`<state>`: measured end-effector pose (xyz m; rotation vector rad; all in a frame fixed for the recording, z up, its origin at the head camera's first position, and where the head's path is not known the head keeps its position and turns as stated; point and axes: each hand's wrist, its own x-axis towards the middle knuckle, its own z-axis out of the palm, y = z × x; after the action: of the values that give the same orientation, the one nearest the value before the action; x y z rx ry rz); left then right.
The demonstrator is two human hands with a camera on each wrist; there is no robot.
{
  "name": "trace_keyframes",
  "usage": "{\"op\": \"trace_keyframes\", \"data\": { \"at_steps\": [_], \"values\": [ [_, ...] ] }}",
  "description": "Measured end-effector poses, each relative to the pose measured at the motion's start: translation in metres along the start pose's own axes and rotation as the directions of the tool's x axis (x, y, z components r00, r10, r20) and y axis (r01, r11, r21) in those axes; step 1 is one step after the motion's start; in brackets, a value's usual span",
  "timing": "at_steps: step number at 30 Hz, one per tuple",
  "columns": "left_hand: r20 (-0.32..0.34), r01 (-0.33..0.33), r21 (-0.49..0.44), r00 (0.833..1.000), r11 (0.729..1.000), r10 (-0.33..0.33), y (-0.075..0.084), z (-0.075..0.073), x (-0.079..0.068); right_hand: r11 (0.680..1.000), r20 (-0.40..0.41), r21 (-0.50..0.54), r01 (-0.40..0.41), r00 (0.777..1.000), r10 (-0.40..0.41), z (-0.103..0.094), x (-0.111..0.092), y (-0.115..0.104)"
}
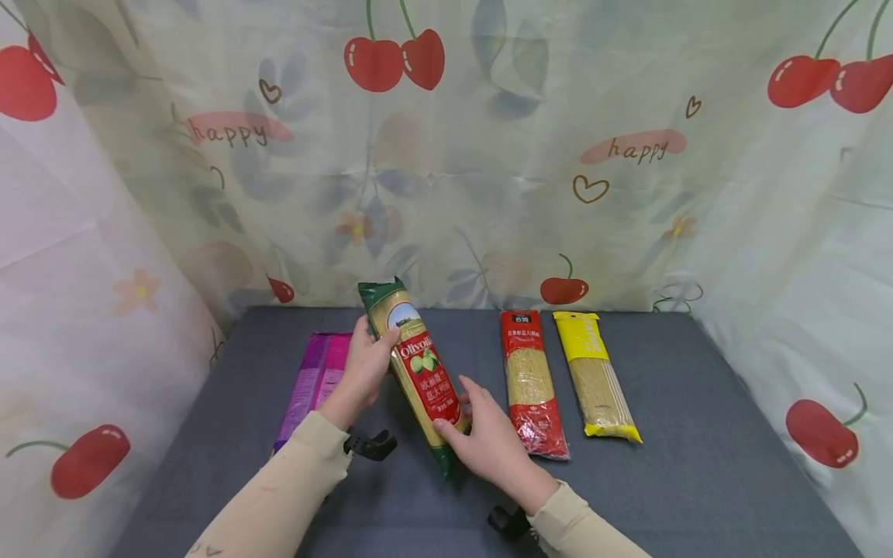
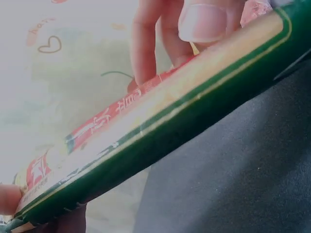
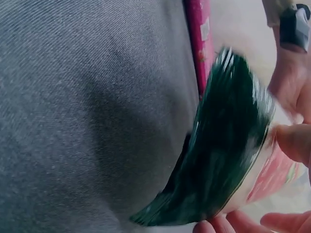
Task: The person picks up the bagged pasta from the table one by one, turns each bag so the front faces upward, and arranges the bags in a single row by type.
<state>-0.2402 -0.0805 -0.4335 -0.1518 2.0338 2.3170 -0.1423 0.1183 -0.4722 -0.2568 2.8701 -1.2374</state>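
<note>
A green, gold and red bag of pasta (image 1: pixel 427 376), marked "Olivoilà", is held tilted above the dark table. My left hand (image 1: pixel 364 366) grips its upper part from the left, thumb across the front. Lower down on the right side, my right hand (image 1: pixel 488 438) holds it between thumb and fingers. The left wrist view shows the long green edge of the bag (image 2: pixel 160 145) running on a slant. From the right wrist, the bag's crinkled green end (image 3: pixel 228 141) appears close up, with fingers beneath it.
Left of the hands lies a purple package (image 1: pixel 317 380), partly covered by the left arm. To the right lie a red spaghetti pack (image 1: pixel 530 380) and a yellow one (image 1: pixel 596 380). Cherry-patterned curtains (image 1: pixel 432 194) enclose the grey table (image 1: pixel 698 465) at the back and sides.
</note>
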Motion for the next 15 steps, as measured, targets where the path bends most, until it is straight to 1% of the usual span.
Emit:
{"op": "trace_keyframes", "data": {
  "at_steps": [4, 7, 9, 12, 15],
  "values": [
    [0.029, 0.005, 0.017, 1.000, 1.000, -0.006, -0.001, 0.000, -0.001, 0.992, 0.069, 0.116, -0.056, 0.996, 0.048, 0.001, 0.002, 0.010],
    [0.051, -0.008, 0.042, 0.999, 0.999, 0.006, -0.001, 0.001, -0.002, 0.970, 0.138, 0.222, -0.097, 0.988, 0.068, 0.001, 0.002, 0.017],
    [0.061, -0.020, 0.056, 0.998, 0.998, 0.017, -0.002, 0.003, -0.002, 0.943, 0.200, 0.312, -0.115, 0.978, 0.053, 0.000, 0.001, 0.020],
    [0.082, -0.032, 0.065, 0.996, 0.997, 0.027, -0.004, 0.005, -0.004, 0.888, 0.291, 0.440, -0.138, 0.957, 0.005, 0.001, 0.000, 0.024],
    [0.113, -0.047, 0.065, 0.993, 0.997, 0.039, -0.008, 0.007, -0.004, 0.839, 0.349, 0.519, -0.163, 0.937, -0.034, 0.003, 0.000, 0.029]
  ]
}}
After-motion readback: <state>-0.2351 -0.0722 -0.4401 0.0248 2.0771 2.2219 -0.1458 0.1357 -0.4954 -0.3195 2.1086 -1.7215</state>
